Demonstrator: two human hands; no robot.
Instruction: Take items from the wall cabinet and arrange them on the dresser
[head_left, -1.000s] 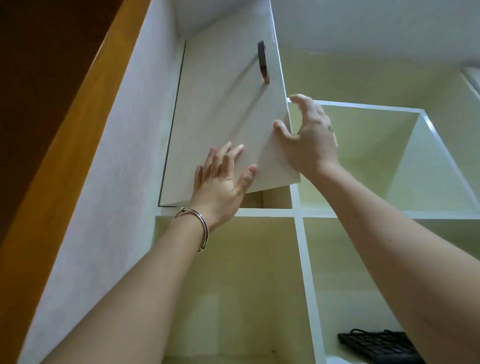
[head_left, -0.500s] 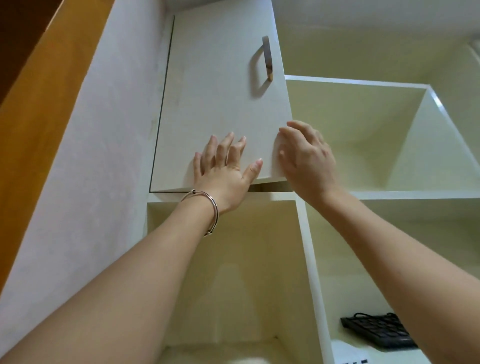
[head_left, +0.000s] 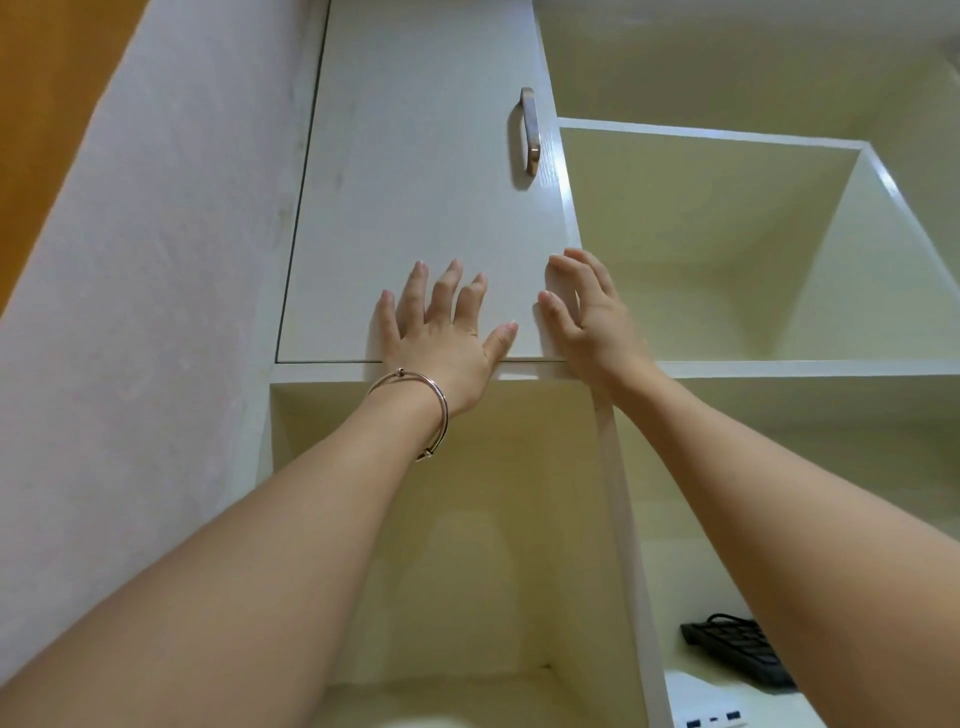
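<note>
the fingers (head_left: 415, 291) of the left hand (head_left: 441, 338) were spread flat, pressing the lower part of the cabinet door (head_left: 426, 208) and grasping nothing. the right hand (head_left: 592, 317) lay released too, its fingers (head_left: 558, 306) resting loosely at the door's lower right corner. the door sat flush in its frame. a stiff, light panel on hinges, it would likely swing easily; the smooth face gave no grip, so the metal handle (head_left: 530, 130) near the right edge looked the place to take hold. nearby shelves stood bare except for a black keyboard (head_left: 737, 649), low and right.
</note>
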